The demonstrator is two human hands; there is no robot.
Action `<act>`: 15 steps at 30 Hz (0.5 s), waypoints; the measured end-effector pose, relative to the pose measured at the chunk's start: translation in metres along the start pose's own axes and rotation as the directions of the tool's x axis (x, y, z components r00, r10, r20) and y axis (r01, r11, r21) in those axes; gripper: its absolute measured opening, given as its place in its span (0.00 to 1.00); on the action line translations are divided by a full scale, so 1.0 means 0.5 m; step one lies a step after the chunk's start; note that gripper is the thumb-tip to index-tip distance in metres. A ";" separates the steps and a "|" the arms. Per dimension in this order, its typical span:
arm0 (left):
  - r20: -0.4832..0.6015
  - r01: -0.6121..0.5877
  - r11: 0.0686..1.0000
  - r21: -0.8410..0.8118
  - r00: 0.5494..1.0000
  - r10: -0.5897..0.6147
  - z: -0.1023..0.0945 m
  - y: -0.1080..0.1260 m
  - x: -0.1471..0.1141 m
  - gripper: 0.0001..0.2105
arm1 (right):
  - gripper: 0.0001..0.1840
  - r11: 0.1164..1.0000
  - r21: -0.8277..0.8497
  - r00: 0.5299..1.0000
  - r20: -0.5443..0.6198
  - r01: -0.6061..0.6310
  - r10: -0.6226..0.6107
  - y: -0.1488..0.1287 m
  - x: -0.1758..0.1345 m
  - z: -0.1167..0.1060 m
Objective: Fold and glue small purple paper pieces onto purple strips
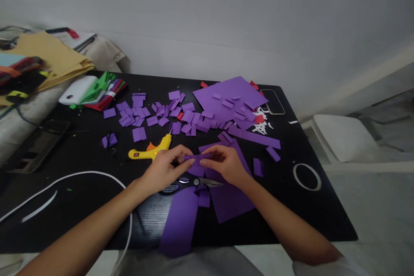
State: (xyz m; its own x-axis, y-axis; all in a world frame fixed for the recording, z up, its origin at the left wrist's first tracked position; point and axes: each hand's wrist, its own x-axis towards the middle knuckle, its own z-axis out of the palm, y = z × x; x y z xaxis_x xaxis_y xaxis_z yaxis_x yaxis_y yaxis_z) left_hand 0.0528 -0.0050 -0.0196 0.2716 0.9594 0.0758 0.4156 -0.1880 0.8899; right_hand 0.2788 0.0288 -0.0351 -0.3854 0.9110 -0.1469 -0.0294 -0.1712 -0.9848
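Dim, greyish light is falling across the wall (207,17) at 12 o'clock, and the corners are darkening. Pale, streaked glare is lying on the black tabletop (150,221) at 7 o'clock. Soft blur is smearing the manila sheets (53,58) at 10 o'clock, while wide-angle distortion is stretching the left forearm (87,228) at 8 o'clock.

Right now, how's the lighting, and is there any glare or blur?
Head view: dim, greyish light; pale glare on the black table, just left of the nearest purple strip; head view again: soft overall, brown papers at far left looking blurry, the held purple piece lacking fine detail.
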 end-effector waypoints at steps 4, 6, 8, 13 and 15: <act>-0.026 -0.006 0.999 0.038 1.000 0.007 0.001 -0.005 -0.002 0.09 | 0.15 1.000 0.011 1.000 0.009 -0.008 0.008 -0.001 0.000 0.000; -0.033 -0.025 0.999 0.048 0.999 0.027 0.002 -0.007 -0.003 0.08 | 0.15 1.000 0.013 1.000 0.016 -0.009 0.009 0.000 0.000 0.001; -0.031 -0.047 0.998 0.044 0.998 0.048 0.003 -0.007 -0.004 0.06 | 0.15 1.000 0.009 1.000 0.020 -0.011 0.011 0.001 0.000 0.001; -0.033 -0.081 0.996 0.027 0.996 0.082 0.006 0.000 -0.003 0.07 | 0.16 0.999 -0.021 0.999 0.022 -0.027 0.027 0.005 0.000 0.001; -0.026 -0.090 0.995 0.039 0.996 0.091 0.006 0.002 -0.004 0.07 | 0.16 0.999 -0.028 0.999 0.024 -0.026 0.026 0.006 0.000 0.001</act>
State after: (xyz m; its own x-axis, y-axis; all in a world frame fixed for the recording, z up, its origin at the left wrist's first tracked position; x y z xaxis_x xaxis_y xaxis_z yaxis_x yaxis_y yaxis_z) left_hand 0.0553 -0.0078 -0.0200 0.2856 0.9435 0.1682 0.4227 -0.2815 0.8615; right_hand 0.2782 0.0281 -0.0381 -0.4085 0.8967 -0.1705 0.0067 -0.1838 -0.9829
